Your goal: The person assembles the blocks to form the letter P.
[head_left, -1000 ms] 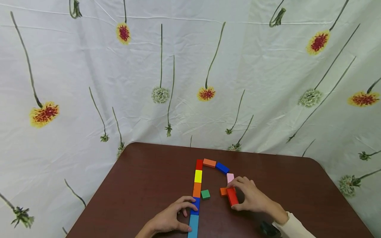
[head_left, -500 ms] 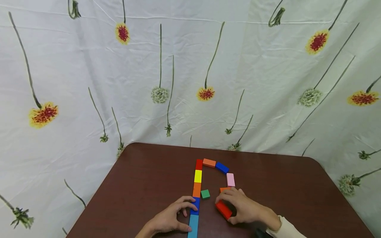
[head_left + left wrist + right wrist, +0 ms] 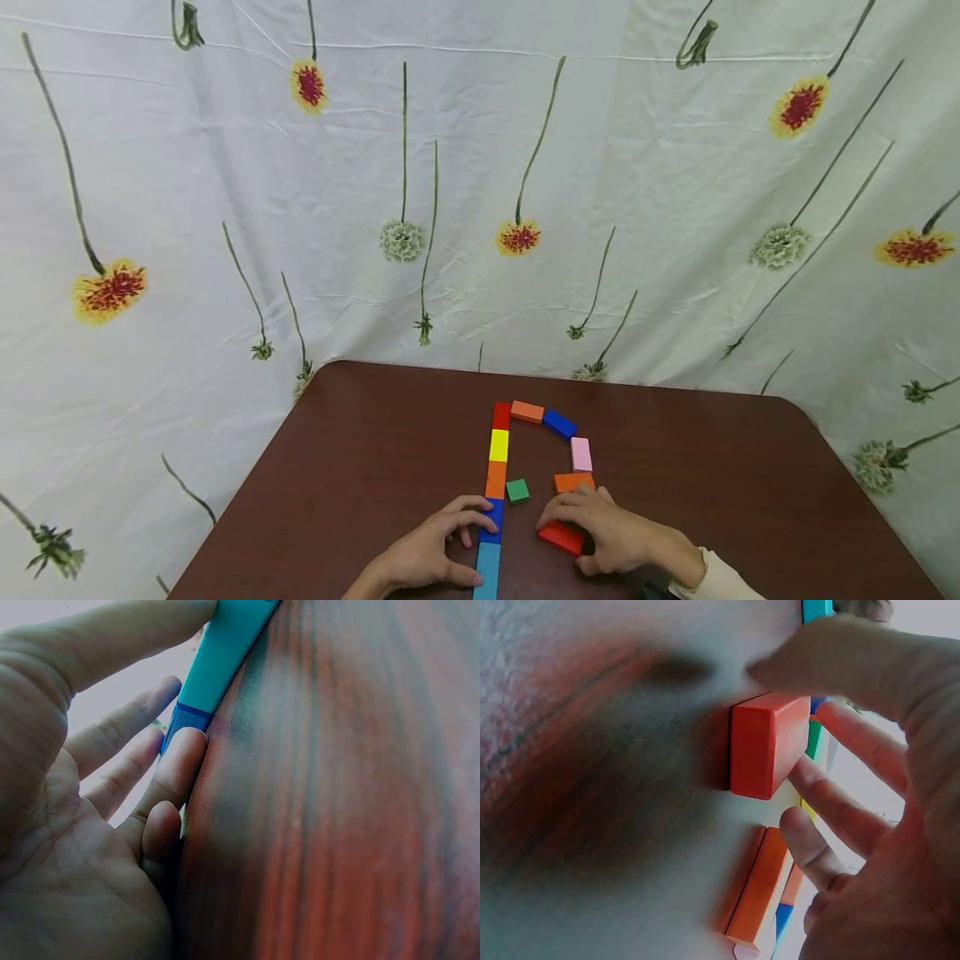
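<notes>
My left hand [image 3: 431, 546] rests beside a straight row of blocks. Its fingers touch the dark blue block [image 3: 492, 518] and its thumb meets the light blue block [image 3: 487, 567], also seen as a teal block [image 3: 225, 660] in the left wrist view. A red block [image 3: 562, 537] lies slanted on the table under my right hand [image 3: 618, 529]. In the right wrist view, fingertips touch the far side of that red block [image 3: 761, 746], while the thumb stands a little apart from it. Just beyond the right hand lies an orange block [image 3: 573, 482].
Further up the row are orange [image 3: 496, 479], yellow [image 3: 498, 445] and red [image 3: 502, 415] blocks. A salmon block [image 3: 527, 412], a blue block [image 3: 560, 424] and a pink block [image 3: 581, 454] curve rightward. A green block [image 3: 517, 491] lies inside. Flowered cloth [image 3: 450, 167] hangs behind the brown table [image 3: 375, 450].
The right hand has brought the red block from beside the pink block leftward and nearer, and turned it. It now lies below the orange block. The left hand has stayed still.
</notes>
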Available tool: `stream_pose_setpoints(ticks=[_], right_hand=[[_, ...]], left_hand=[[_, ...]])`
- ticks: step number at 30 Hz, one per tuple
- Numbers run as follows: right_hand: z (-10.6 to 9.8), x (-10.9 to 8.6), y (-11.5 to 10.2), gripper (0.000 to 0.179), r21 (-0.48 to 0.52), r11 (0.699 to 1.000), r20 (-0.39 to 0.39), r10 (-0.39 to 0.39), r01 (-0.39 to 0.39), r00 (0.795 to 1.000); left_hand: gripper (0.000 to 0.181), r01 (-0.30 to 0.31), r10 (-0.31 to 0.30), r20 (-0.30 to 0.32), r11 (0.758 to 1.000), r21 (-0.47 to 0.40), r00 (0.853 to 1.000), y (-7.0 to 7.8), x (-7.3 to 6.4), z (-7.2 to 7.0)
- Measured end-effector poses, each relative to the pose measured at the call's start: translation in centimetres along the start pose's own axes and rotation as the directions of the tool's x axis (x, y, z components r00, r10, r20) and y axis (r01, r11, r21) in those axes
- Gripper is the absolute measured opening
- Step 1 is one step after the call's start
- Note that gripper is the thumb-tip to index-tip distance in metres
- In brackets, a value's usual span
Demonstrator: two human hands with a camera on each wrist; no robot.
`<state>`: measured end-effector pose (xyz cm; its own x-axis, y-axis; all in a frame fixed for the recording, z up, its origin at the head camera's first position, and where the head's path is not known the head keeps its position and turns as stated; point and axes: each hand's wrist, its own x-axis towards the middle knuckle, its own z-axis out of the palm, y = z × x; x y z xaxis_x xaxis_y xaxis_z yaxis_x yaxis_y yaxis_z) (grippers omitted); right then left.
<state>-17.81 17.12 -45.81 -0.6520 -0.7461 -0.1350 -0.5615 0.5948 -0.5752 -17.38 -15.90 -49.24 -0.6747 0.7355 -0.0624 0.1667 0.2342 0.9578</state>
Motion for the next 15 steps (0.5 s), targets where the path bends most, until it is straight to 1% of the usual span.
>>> stream_pose_setpoints(ticks=[3, 7, 11, 15], right_hand=[[-0.05, -0.02, -0.02, 0.043, -0.005, 1.000, -0.058, 0.001, -0.001, 0.998], [0.06, -0.01, -0.04, 0.039, -0.065, 0.998, -0.140, -0.002, -0.008, 0.990], [0.29, 0.06, 0.06, 0.037, -0.113, 0.993, -0.164, -0.002, -0.017, 0.986], [0.38, 0.17, 0.15, 0.033, -0.117, 0.993, -0.172, 0.010, -0.030, 0.985]], left_hand=[[0.041, -0.004, 0.004, -0.001, 1.000, 0.001, 1.000, -0.03, 0.00, 0.00], [0.042, -0.016, 0.016, -0.006, 1.000, 0.002, 1.000, -0.04, -0.05, 0.06], [0.042, -0.030, 0.030, -0.009, 1.000, -0.001, 1.000, -0.04, -0.12, 0.16], [0.042, -0.037, 0.037, -0.007, 0.999, -0.002, 0.999, -0.06, -0.13, 0.19]])
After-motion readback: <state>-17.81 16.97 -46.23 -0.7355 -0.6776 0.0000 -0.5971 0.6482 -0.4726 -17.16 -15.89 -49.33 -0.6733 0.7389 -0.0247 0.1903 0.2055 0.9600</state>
